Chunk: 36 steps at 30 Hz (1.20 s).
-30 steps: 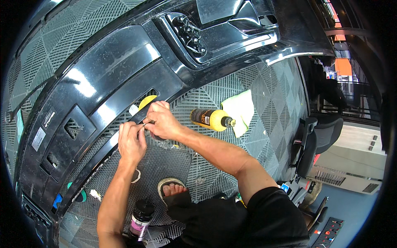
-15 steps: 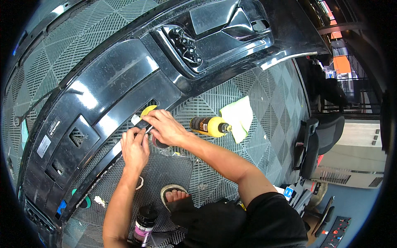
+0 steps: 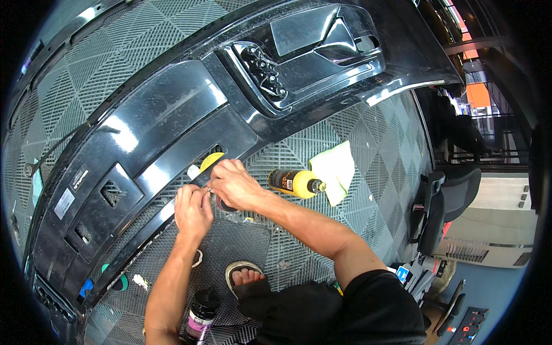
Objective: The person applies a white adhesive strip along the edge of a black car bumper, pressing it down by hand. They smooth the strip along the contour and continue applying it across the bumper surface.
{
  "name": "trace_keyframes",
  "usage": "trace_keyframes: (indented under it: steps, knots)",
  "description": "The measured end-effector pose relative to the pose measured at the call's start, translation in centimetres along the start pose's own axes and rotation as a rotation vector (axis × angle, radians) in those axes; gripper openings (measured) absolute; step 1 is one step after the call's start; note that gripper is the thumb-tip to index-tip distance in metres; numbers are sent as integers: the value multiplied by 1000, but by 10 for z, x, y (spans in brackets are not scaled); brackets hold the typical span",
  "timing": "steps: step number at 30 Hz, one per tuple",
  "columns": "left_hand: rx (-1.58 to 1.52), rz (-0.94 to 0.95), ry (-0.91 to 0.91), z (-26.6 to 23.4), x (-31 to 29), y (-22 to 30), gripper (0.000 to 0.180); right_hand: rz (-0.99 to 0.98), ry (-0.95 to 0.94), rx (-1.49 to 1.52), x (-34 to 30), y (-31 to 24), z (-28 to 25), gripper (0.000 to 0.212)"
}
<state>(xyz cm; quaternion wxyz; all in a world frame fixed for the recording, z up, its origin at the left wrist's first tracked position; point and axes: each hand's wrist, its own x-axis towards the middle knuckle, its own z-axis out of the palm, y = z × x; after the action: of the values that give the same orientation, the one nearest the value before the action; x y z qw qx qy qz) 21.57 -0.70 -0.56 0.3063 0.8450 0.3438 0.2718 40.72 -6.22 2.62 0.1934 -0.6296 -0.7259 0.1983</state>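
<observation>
My left hand [image 3: 194,213] and my right hand [image 3: 234,185] meet at the near edge of a large glossy black car panel [image 3: 164,103]. Both have their fingertips pinched together around a small thin piece, mostly hidden by the fingers, so I cannot make out what it is. A yellow disc-like piece [image 3: 210,161] shows just beyond my right hand, with a small whitish item [image 3: 193,172] beside it. Under the right hand, a dark round object [image 3: 224,205] is partly covered. Farther right, a yellow bottle [image 3: 296,183] with a dark label lies on its side.
A pale green cloth [image 3: 334,172] lies beyond the bottle on the grey grid floor. Below my arms are a dark textured mat [image 3: 244,238], a black bottle with a pink label [image 3: 201,316] and my sandalled foot [image 3: 247,275]. A black chair [image 3: 451,198] stands at right.
The whole view has shifted slightly. My fingertips have drawn closer together, and the dark strip seen between them earlier is now mostly hidden. Both hands stay at the panel's edge.
</observation>
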Motion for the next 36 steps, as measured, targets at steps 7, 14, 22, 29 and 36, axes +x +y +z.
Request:
trace_keyframes:
  steps: [7, 14, 22, 29, 36]
  knots:
    - [-43, -1, -6, 0, 0, -3, 18, -52, 38, 8, 6, 1, -3, 13]
    - [-69, 16, -4, 3, -2, -4, 15, -23, 33, 47, 2, 3, 1, 12]
    - [-129, -5, 0, 0, -2, -2, 20, 36, 44, 160, -3, 4, 0, 9]
    - [31, -57, -94, -8, -1, 5, 20, -5, 38, 52, 2, -4, -3, 21]
    - [23, -10, -101, -12, 5, 6, 14, -5, -93, -100, 10, -10, -12, 14]
